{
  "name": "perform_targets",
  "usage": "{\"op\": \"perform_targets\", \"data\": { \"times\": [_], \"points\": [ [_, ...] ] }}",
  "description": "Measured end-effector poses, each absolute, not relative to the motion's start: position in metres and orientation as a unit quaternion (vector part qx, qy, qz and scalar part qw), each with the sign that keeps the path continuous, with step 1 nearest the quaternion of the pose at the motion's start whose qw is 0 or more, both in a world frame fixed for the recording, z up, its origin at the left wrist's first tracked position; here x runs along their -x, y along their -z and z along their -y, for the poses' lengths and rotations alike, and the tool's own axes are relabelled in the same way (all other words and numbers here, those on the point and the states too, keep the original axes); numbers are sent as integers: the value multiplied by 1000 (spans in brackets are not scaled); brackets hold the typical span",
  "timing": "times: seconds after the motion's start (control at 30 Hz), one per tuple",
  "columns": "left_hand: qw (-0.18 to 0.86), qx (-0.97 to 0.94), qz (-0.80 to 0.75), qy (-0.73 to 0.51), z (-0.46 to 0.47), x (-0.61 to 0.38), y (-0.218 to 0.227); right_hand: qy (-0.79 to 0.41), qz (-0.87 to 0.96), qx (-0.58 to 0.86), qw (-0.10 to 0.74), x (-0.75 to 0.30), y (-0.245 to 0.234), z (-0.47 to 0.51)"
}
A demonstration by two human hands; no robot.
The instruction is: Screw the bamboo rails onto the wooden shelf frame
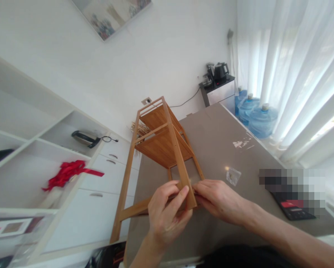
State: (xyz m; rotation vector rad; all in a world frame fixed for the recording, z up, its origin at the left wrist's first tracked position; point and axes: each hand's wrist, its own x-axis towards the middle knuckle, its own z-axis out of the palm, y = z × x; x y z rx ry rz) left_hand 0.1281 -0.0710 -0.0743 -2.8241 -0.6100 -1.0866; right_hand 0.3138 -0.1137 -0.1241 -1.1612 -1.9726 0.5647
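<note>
A wooden shelf rack with slatted-look shelves and rails lies tilted on the table, its near end toward me. My left hand is closed round the near end of one of its legs, thumb on the leg's face and fingers behind. On the leg's other side, my right hand has its fingertips pinched together against the wood. Whatever sits between those fingertips is hidden. A small clear plastic bag lies on the table to the right of the rack, beyond my right hand.
The grey-brown table carries a dark device, partly blurred, at right. Water jugs stand by the curtain. A small cabinet with a black kettle is at the back. White shelving with drawers lines the left.
</note>
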Motion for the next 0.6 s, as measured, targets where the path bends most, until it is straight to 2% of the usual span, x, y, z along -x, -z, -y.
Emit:
{"op": "perform_targets", "data": {
  "times": [0.17, 0.43, 0.6],
  "points": [
    [35, 913, 206, 351, 74, -126, 78, -248, 767, 445, 390, -319, 121, 111],
    [34, 915, 242, 322, 86, -121, 85, -337, 736, 469, 354, -321, 106, 112],
    [45, 892, 293, 341, 107, -102, 66, -340, 725, 486, 352, -338, 94, 116]
  ]
}}
